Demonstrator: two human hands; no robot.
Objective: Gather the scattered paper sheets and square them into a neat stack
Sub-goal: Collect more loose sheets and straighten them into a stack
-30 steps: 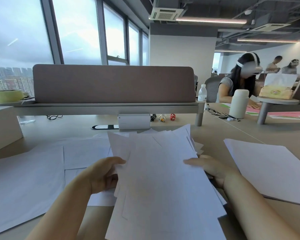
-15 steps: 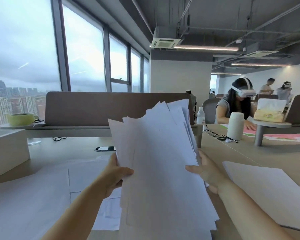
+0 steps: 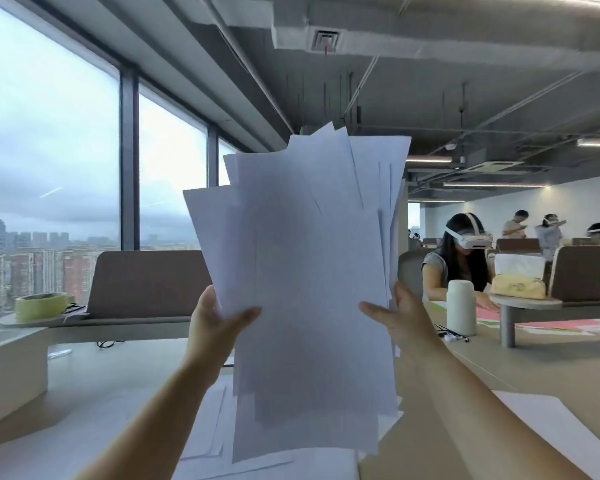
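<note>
A loose bundle of white paper sheets (image 3: 309, 271) stands upright in front of me, its corners fanned out unevenly at the top. My left hand (image 3: 215, 323) grips its left edge, thumb on the near face. My right hand (image 3: 399, 320) holds the right edge the same way. More white sheets (image 3: 201, 434) lie flat on the desk below the bundle. One large sheet (image 3: 561, 431) rests on the desk at the lower right.
A brown divider panel (image 3: 146, 282) runs across the back of the desk, with a green bowl (image 3: 42, 306) at its left. A beige box (image 3: 11, 368) sits at the left. A white bottle (image 3: 460, 306) and a seated person wearing a headset (image 3: 461, 258) are at the right.
Both hands have lifted the bundle from nearly flat above the desk to upright at face height, and my view has tilted upward toward the ceiling.
</note>
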